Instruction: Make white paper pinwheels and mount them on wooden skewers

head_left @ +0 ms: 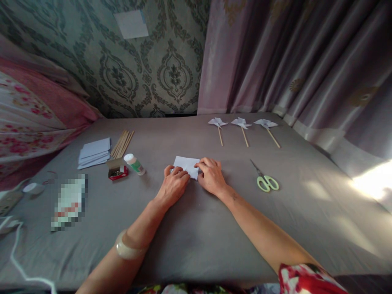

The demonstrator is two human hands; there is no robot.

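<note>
Two hands press a folded white paper sheet [186,164] flat on the grey cloth.

The left hand [173,185] and right hand [211,175] lie palm down, fingers bent, fingertips pinning the sheet's near edge; neither closes round it. The sheet sits mid-cloth, between the glue bottle [134,164] and the scissors [267,181]. It looks thin, light and limp, likely to crease, tear or slide, so it is best taken by a corner or free edge.

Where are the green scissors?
In the head view, the green scissors lie on the grey sheet, just right of the right hand and nearer than the three paper pinwheels.
</note>
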